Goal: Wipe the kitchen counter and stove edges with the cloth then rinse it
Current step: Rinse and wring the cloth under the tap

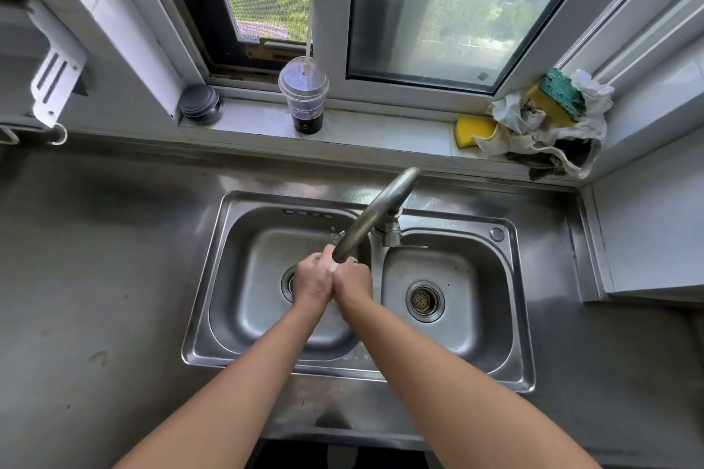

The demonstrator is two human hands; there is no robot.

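Head view, steeply down over sink [457, 219], probably close

The 2 forearms show bare, as do the left hand [313, 281] and right hand [353, 284].

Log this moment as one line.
left hand, right hand: pressed together under faucet | over: left sink basin | cloth: not clearly seen

Light: soft, bright daylight through window [438, 4]. Glare: dull sheen on steel counter [95, 278]. Shadows: faint. Edges: wide-angle bowing. Focus: slightly soft overall.
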